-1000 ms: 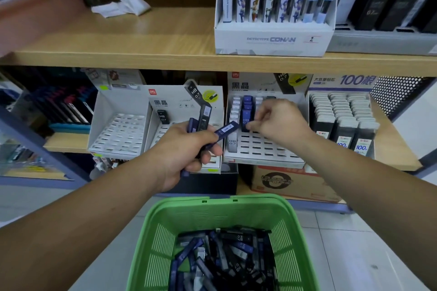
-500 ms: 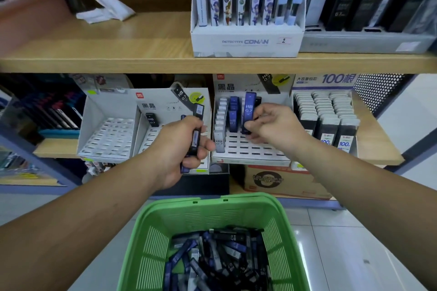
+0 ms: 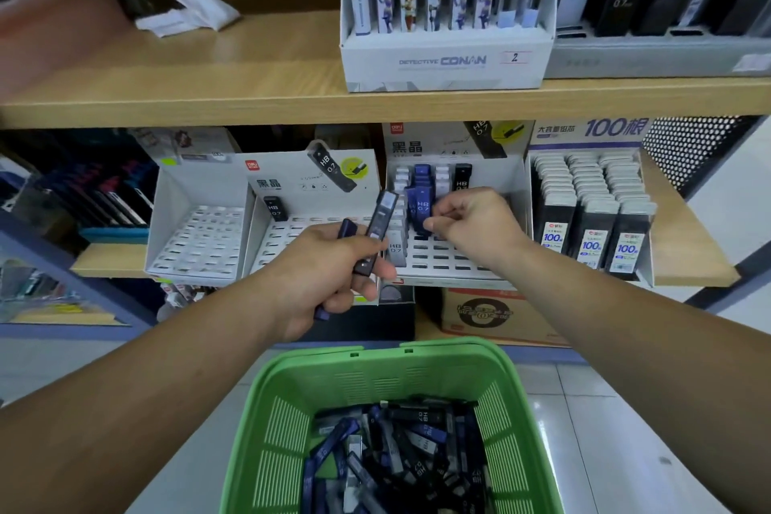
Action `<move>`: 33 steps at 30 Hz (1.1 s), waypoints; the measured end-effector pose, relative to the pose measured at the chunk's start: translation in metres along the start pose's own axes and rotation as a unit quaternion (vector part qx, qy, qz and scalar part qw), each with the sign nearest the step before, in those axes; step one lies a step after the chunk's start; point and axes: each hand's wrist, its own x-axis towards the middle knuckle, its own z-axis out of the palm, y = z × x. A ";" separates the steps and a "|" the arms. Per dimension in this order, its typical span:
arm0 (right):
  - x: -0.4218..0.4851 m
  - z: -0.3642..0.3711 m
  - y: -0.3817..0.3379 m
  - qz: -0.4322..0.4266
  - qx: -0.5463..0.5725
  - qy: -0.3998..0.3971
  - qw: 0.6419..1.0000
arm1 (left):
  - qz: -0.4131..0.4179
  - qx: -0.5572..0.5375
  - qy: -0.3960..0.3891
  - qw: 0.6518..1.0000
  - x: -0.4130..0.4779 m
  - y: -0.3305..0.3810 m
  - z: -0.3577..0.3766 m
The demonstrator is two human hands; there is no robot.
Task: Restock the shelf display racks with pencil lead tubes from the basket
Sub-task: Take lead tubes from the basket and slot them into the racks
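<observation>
Head view, the only angle we've got: the right hand [image 3: 471, 221] is in at the filled rack [image 3: 442, 261], fingertips pinched on the lower part of a blue tube [image 3: 422, 204] that stands in the blue column, apparently being seated in its slot. The left hand [image 3: 325, 275] hovers just beside, fist wrapped round a small bundle of spare tubes [image 3: 377, 227], one dark tube poking up and tilted toward the rack. First risk, I'd say: that tilted tube sits right by the grey column [image 3: 395, 248] at the rack's left edge, and a nudge from it or a knuckle could topple the row (they stand packed like dominoes). Second: if the blue tube isn't fully home when the fingers let go, it may lean out and fall. Third: several tubes in one fist, so one could slip, though the green basket [image 3: 417, 351] sits directly below with its heap of tubes and would probably catch it. Now the room: the upper shelf board [image 3: 250, 96] overhangs the racks, so entry is from the front and low. The rack's side walls hem the right hand in, with the 100-count box [image 3: 592, 221] just beside on the right. Open slots show in this rack's front rows, plenty more in the middle rack [image 3: 308, 225], which has only one black tube [image 3: 275, 208], and the left rack [image 3: 200, 238] shows slots only.
</observation>
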 end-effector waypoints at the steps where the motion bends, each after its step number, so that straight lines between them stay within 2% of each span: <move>1: 0.000 -0.001 0.000 -0.006 -0.010 -0.006 1.000 | 0.002 0.000 -0.002 1.000 0.000 0.000 -0.001; 6: 0.001 -0.001 -0.002 -0.038 -0.057 -0.038 0.997 | 0.031 0.034 0.001 0.999 -0.004 0.002 0.001; 10: -0.001 0.002 -0.005 -0.033 -0.046 -0.023 0.998 | 0.046 0.042 0.016 0.998 -0.003 0.002 -0.001; 14: -0.004 0.005 -0.006 -0.018 -0.077 -0.018 0.997 | 0.053 0.036 0.010 0.998 -0.007 0.003 -0.004; 18: -0.005 -0.001 -0.011 0.035 -0.143 -0.020 0.989 | 0.064 0.041 0.018 0.997 -0.007 0.004 0.001; 20: -0.008 -0.010 -0.018 0.037 -0.075 0.003 0.996 | 0.067 0.039 0.015 0.997 -0.006 0.006 0.006; 23: -0.018 -0.031 -0.034 0.050 0.114 0.008 0.992 | 0.058 0.010 0.001 0.998 0.000 0.007 0.018; 27: -0.034 -0.059 -0.046 0.075 0.354 -0.168 0.917 | 0.027 -0.088 -0.032 0.995 0.012 0.012 0.035; 29: -0.041 -0.067 -0.045 0.069 0.401 -0.207 0.890 | 0.008 -0.121 -0.059 0.991 0.014 0.015 0.045; 30: -0.042 -0.069 -0.044 0.063 0.406 -0.203 0.889 | 0.003 -0.120 -0.067 0.991 0.014 0.016 0.050; 33: -0.038 -0.073 -0.039 0.053 0.364 -0.111 0.923 | -0.012 -0.055 -0.051 0.997 0.014 0.015 0.060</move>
